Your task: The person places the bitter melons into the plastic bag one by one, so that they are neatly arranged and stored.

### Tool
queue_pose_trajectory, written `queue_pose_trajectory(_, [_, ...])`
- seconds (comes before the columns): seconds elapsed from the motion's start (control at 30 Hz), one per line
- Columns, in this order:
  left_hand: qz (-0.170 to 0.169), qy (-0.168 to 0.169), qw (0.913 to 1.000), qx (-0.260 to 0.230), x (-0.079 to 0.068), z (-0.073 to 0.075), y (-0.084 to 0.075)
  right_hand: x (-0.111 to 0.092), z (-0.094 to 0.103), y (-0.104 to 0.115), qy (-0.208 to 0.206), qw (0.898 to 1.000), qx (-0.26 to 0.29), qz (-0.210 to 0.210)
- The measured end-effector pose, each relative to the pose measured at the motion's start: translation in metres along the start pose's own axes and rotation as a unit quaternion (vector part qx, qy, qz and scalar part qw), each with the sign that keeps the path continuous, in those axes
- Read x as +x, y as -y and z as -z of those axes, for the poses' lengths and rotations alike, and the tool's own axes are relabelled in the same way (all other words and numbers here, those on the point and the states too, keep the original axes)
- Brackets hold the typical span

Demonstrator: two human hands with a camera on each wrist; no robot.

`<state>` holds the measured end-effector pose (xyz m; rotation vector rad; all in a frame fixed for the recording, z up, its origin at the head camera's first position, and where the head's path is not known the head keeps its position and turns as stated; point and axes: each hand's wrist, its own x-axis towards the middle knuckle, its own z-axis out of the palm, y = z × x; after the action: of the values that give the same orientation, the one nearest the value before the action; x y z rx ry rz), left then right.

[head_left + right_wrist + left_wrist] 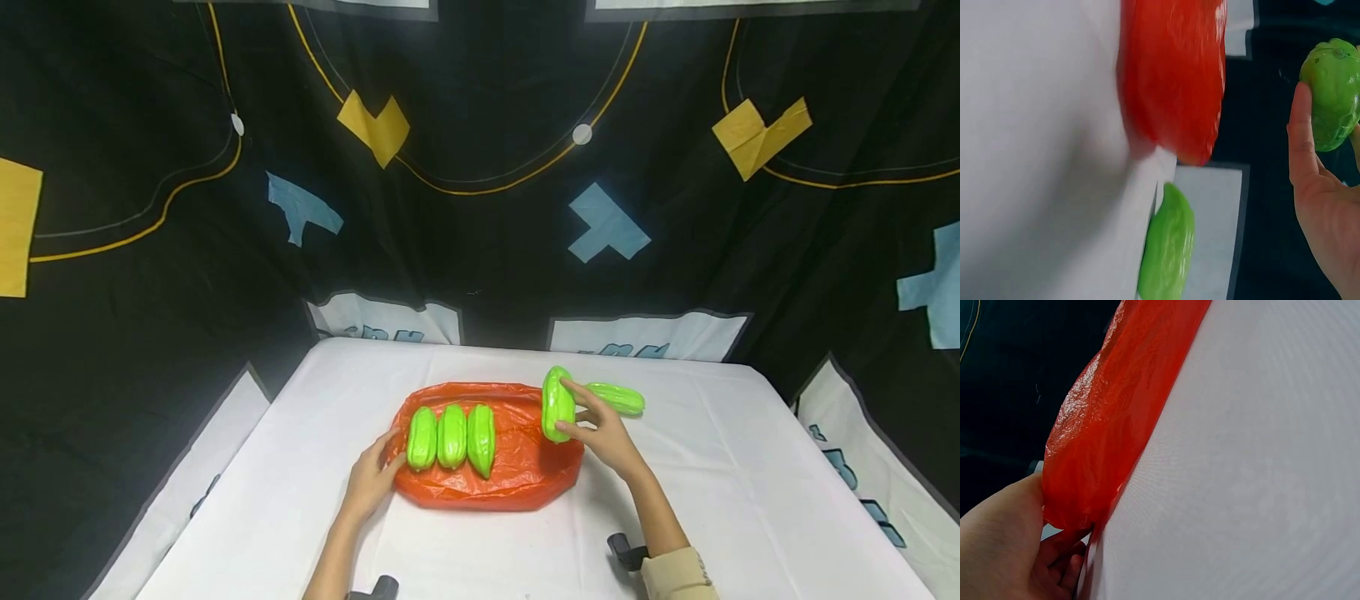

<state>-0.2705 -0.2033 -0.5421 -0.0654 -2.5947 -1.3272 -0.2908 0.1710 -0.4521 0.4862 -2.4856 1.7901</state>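
Note:
A red plastic bag (517, 493), spread wide like a shallow tray, lies on the table with three bright green ridged gourds (452, 437) side by side in its left half. My left hand (367, 479) holds the bag's left edge; in the left wrist view its fingers curl at the red end (1088, 456). Above the bag's right side, my right hand (607, 429) grips another green gourd (557, 405) between thumb and fingers, held upright. The right wrist view shows this gourd (1333, 94) raised off the table. One more gourd (618, 398) lies on the cloth behind the right hand.
A white cloth covers the table (720, 492). Behind it hangs a black curtain (480, 242) with yellow and blue patches. Dark wrist mounts show below the left hand (378, 588) and the right hand (626, 552).

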Motion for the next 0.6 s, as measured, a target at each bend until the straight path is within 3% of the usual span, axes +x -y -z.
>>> queue_pose_trajectory(0.17, [-0.001, 0.003, 1.0000, 0.006, 0.000, -0.001, 0.000, 0.010, -0.017, -0.015, 0.004, 1.000, 0.004, 0.000])
queue_pose_trajectory(0.47, [0.002, 0.005, 1.0000, 0.007, -0.002, -0.001, 0.000, 0.007, -0.044, 0.000, 0.047, 0.999, -0.006, 0.013])
queue_pose_trajectory(0.6, [-0.003, 0.000, 1.0000, 0.004, -0.001, 0.000, 0.000, 0.013, -0.055, -0.010, 0.057, 0.998, -0.030, 0.025])
